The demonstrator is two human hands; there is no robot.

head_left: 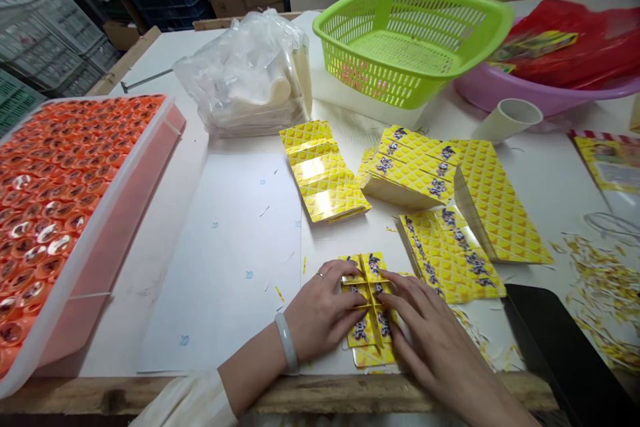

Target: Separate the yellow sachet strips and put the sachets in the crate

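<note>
A small yellow printed cardboard divider (369, 328), with crossing upright strips and cartoon figures, lies near the table's front edge. My left hand (317, 317), with a ring and a pale bangle, grips its left side with bent fingers. From the right, my right hand (435, 330) holds the other side, its fingers and thumb against the strips. The fingers cover parts of the divider. Under its near end shows another yellow card (367, 356). Just beyond my right hand lies a stack of yellow cards with figures (453, 253).
More yellow card stacks (325, 173) lie beyond. Orange round pieces fill a translucent tray (145, 180) at left. Behind are a plastic bag (250, 80), green basket (415, 47), purple basin (560, 93) and white tube (510, 121). A black object (560, 347) and paper scraps (605, 307) lie right.
</note>
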